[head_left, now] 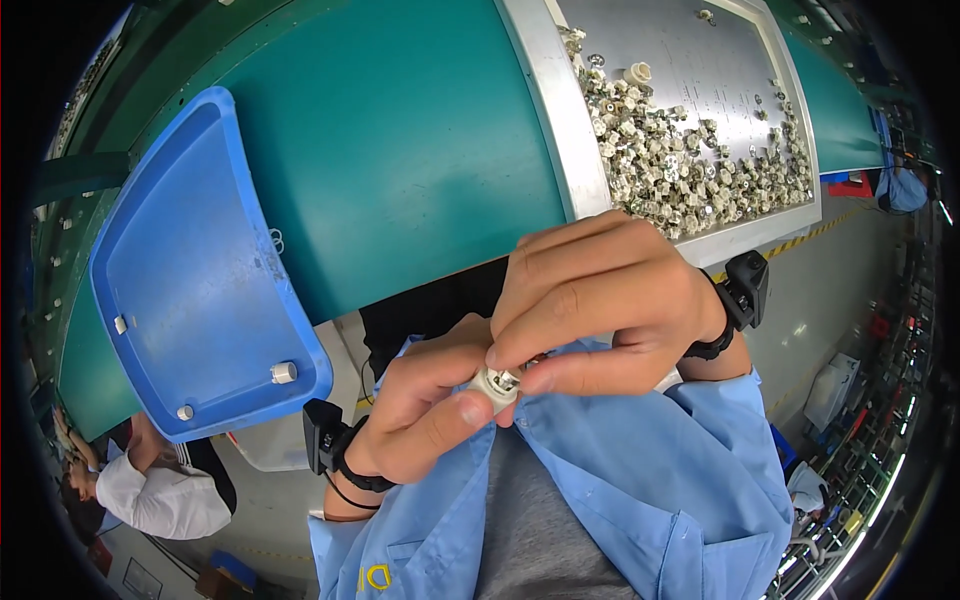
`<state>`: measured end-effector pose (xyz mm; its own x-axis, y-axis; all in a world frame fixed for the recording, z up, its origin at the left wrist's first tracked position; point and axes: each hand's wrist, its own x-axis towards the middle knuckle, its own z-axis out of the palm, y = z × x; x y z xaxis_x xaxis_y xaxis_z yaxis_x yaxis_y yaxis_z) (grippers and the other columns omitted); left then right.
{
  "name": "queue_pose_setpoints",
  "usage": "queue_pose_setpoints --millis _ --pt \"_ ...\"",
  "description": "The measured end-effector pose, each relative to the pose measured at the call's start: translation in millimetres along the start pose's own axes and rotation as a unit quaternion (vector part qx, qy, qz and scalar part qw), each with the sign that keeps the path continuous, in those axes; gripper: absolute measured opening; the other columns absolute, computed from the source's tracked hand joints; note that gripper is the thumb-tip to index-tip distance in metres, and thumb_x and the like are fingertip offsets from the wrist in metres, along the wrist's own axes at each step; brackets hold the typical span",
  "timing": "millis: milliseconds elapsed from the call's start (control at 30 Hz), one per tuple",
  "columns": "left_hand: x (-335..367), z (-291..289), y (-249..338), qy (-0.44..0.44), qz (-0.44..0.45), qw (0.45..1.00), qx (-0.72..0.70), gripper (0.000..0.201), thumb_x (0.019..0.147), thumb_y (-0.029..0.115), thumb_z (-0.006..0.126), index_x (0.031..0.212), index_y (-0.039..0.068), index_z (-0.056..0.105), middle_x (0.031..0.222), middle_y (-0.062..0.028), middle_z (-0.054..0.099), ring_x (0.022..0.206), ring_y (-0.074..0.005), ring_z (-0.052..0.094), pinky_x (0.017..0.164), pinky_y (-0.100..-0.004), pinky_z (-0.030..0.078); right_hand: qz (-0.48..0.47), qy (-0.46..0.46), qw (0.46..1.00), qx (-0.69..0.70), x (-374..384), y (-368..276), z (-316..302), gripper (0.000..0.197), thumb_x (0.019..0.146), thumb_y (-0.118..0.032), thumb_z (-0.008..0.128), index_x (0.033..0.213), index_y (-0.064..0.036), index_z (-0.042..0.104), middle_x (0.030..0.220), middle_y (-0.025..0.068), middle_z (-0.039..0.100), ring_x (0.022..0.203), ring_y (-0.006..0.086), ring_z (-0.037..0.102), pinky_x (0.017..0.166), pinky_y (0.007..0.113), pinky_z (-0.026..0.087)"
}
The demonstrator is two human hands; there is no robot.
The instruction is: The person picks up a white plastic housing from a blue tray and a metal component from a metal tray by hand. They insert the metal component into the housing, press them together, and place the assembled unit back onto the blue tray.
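Observation:
In front of my chest, my left hand (415,405) is closed around a small white cylindrical socket housing (497,395), its open end facing up. Bits of metal and white plastic show inside that opening. From the right, my right hand (615,305) reaches over with thumb and index finger pinched at the housing's mouth. Whatever sits between those two fingertips is mostly hidden. Beyond the right hand, a silver metal tray (680,45) contains a heap of small white-and-metal inserts (670,180), with one larger white piece (637,73) among them.
A blue plastic tray (190,250) lies at the left on the green work surface (410,130); a few white cylindrical pieces (285,373) are in it. Another person in a white shirt (175,490) is at the lower left. Dark wristbands with small devices (745,290) are on both wrists.

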<state>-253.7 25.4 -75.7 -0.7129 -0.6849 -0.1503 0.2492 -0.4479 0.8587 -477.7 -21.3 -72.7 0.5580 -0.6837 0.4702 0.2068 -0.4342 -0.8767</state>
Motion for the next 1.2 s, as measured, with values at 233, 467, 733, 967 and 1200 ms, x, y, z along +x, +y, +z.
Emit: queue_pose_setpoints --millis 233,467,733,967,1200 --pt "6 -1 -4 -0.009 0.054 0.994 0.091 0.029 0.098 0.027 0.054 0.091 0.001 0.064 0.085 -0.0079 0.064 0.08 -0.0232 0.054 0.076 -0.0352 0.039 -0.01 0.003 1.0 0.0 -7 2 2 0.017 0.08 -0.004 0.081 0.093 0.0045 0.073 0.081 0.0147 0.07 0.066 0.0254 0.066 0.057 0.033 0.052" --pt "11 -7 -5 -0.031 0.081 0.988 0.128 0.025 0.096 0.025 0.056 0.089 0.002 0.064 0.085 -0.0086 0.064 0.079 -0.0245 0.054 0.075 -0.0355 0.038 -0.022 0.006 0.999 0.024 -8 6 2 0.019 0.078 -0.003 0.082 0.094 0.0051 0.074 0.081 0.0149 0.07 0.066 0.0255 0.067 0.057 0.033 0.052" --pt "4 1 -8 0.055 0.057 0.993 0.086 0.026 0.096 0.023 0.055 0.092 -0.002 0.064 0.089 -0.011 0.063 0.08 -0.0238 0.054 0.077 -0.0351 0.041 -0.011 0.029 0.997 -0.072 -14 4 11 0.026 0.079 -0.012 0.081 0.1 0.0033 0.074 0.089 0.0137 0.071 0.074 0.0259 0.068 0.062 0.035 0.05" --pt "11 9 -13 0.136 0.076 0.98 0.12 0.023 0.095 0.018 0.058 0.093 -0.004 0.064 0.09 -0.0113 0.062 0.08 -0.0225 0.054 0.076 -0.0332 0.043 0.003 0.105 0.898 -0.428 -6 -6 32 0.038 0.067 -0.029 0.077 0.096 -0.0043 0.073 0.096 0.0094 0.071 0.085 0.026 0.067 0.074 0.039 0.043" --pt "9 10 -13 0.191 0.102 0.931 0.292 0.016 0.091 0.011 0.061 0.094 -0.005 0.063 0.088 -0.0116 0.061 0.077 -0.0203 0.051 0.072 -0.0317 0.041 0.033 0.114 0.858 -0.499 -5 -8 44 0.031 0.063 -0.022 0.074 0.089 -0.005 0.073 0.09 0.0062 0.07 0.084 0.022 0.067 0.078 0.04 0.043"
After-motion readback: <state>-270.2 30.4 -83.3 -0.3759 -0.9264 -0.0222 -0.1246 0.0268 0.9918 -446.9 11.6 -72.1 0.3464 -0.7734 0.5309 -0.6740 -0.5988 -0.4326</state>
